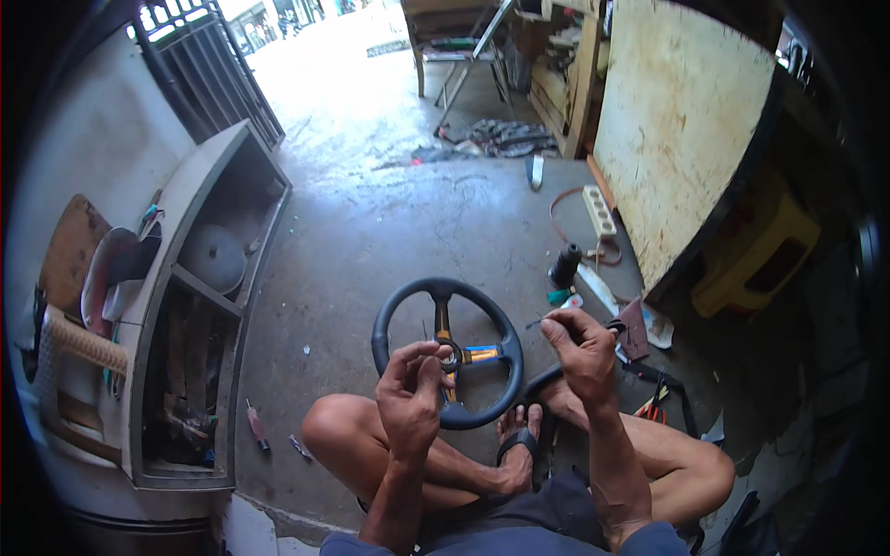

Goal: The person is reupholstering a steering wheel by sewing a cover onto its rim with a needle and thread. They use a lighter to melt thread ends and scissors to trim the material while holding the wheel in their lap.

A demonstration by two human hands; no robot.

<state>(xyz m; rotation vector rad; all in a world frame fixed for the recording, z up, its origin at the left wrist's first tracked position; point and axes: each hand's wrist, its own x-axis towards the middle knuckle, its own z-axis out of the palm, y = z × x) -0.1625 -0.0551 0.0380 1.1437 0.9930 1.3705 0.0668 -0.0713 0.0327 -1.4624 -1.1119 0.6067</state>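
Watched the head feed from my end. Steering wheel (pixel 480 354) sat low in front of the person's crossed legs, black rim, three spokes with gold and blue on them. I couldn't tell if it lay flat on the floor (pixel 324 250) or leaned on a leg.

Left hand (pixel 413 394) was over the wheel's lower left side, fingers curled, thumb near them. A thin dark line showed just above it; I couldn't tell if the hand was clamped on anything, or touching the rim.

Right hand (pixel 582 350) was up, right of the wheel and apart from it, thumb and index together on a dark sliver (pixel 533 324) pointing left. Too small to identify.

Beyond the right hand: black cone (pixel 564 267), then power strip (pixel 599 211) with its cord. Brown scrap (pixel 632 332) just right of that hand. Pink-handled tool (pixel 257 426) on the floor near the cabinet (pixel 139 371), left side.
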